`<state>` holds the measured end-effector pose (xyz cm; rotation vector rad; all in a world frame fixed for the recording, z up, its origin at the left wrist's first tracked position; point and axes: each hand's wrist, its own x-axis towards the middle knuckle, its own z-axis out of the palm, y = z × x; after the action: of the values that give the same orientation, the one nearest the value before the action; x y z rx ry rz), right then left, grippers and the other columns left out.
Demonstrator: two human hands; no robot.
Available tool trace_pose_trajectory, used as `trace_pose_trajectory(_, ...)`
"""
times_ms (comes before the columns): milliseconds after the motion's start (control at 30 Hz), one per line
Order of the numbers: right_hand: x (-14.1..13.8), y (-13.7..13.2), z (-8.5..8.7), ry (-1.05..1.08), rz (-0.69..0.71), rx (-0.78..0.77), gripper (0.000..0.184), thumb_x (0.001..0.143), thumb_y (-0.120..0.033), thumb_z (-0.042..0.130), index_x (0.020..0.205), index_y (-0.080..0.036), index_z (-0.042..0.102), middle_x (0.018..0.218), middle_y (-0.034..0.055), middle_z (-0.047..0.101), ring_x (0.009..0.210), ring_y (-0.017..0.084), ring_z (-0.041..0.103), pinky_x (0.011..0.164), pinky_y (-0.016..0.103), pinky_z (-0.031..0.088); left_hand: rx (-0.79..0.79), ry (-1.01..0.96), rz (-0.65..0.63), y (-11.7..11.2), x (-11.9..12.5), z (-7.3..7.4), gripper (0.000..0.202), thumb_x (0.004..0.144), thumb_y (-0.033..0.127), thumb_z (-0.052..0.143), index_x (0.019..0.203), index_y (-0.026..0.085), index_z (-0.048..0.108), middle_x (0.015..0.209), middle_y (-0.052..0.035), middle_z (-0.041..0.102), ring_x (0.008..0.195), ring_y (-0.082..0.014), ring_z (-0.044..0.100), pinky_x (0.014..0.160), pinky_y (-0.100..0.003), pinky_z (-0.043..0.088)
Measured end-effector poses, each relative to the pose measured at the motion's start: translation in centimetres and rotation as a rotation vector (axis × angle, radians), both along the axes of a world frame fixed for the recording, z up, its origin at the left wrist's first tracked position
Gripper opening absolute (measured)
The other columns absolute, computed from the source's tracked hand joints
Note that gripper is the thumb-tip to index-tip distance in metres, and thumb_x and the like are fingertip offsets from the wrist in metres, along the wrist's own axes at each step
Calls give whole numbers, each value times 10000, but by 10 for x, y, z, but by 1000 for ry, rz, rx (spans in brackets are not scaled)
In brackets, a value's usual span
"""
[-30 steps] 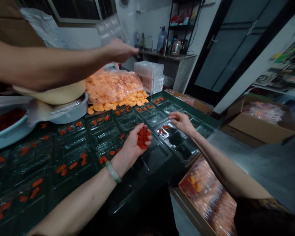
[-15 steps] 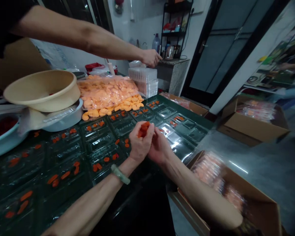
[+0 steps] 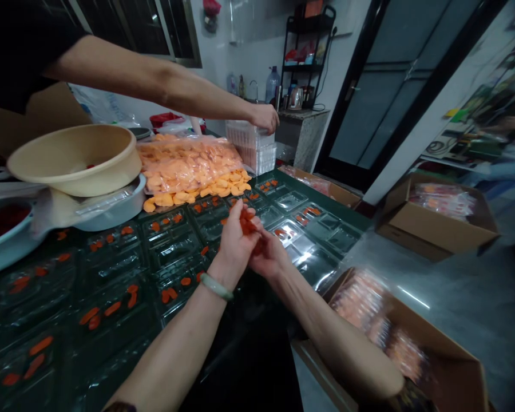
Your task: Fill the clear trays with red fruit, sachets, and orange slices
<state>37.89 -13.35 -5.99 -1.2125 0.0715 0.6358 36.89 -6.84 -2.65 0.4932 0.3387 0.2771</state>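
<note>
Small red-orange pieces [image 3: 248, 224] fill the curled palm of my left hand [image 3: 232, 243], which wears a pale green bangle [image 3: 216, 286]. My right hand [image 3: 271, 256] presses against it from the right, its fingers closed around the same pieces; some fingertips are hidden. Both hands are above clear plastic trays [image 3: 171, 245] laid in rows on the dark green table. Several trays hold a few red-orange slices [image 3: 112, 309] in their upper compartments. Beyond my hands lies a clear bag of orange pieces [image 3: 189, 163], with loose yellow-orange pieces [image 3: 223, 186] along its front edge.
Another person's hand [image 3: 265, 117] is at a stack of clear plastic containers [image 3: 257, 155]. A cream basin [image 3: 75, 183] rests on a light-blue basin [image 3: 115, 209] at the left. Cardboard boxes [image 3: 433, 226] with packed bags stand on the floor to the right.
My hands have shifted slightly left, and the left palm has opened upward, showing more of the pieces. The other person's hand has lowered onto the container stack.
</note>
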Motion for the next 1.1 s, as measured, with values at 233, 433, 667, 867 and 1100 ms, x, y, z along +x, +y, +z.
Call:
trace_pose_trajectory(233, 55, -60, -19, -742, 43, -748, 152, 809, -329, 521, 769, -209, 606, 689, 27, 599, 631, 158, 541, 522, 237, 351, -55, -45, -85, 31, -16, 7, 254, 910, 270, 398, 682, 165, 434, 560, 33, 417, 382, -40, 334, 366, -153, 285)
trace_pose_trajectory(433, 76, -74, -43, -1039, 261, -1256, 81, 809, -262, 566, 793, -208, 624, 846, 107, 665, 859, 260, 608, 710, 317, 397, -11, 25, -61, 33, -22, 0, 235, 893, 255, 425, 679, 163, 455, 551, 27, 436, 366, -50, 339, 352, -157, 273)
trace_pose_trajectory(667, 80, -74, -45, -961, 206, -1306, 170, 861, -267, 480, 917, -167, 606, 910, 146, 650, 948, 286, 590, 778, 351, 401, -31, 92, -98, 24, -21, -5, 239, 892, 241, 424, 668, 159, 443, 530, 24, 446, 358, -53, 352, 347, -152, 263)
trace_pose_trajectory(867, 94, -85, -30, -720, 40, -1018, 193, 851, -300, 501, 733, -160, 563, 782, 85, 619, 781, 200, 578, 637, 261, 405, -67, 130, -146, 16, -19, -10, 235, 895, 248, 417, 679, 158, 438, 533, 20, 443, 366, -58, 366, 345, -151, 275)
trace_pose_trajectory(1100, 125, -159, 9, -326, -53, -509, 257, 851, -146, 314, 627, -172, 435, 558, 34, 493, 426, 97, 380, 386, 203, 303, -57, 177, -205, 11, -19, -19, 214, 885, 250, 440, 696, 153, 456, 570, 11, 455, 377, -59, 373, 347, -155, 283)
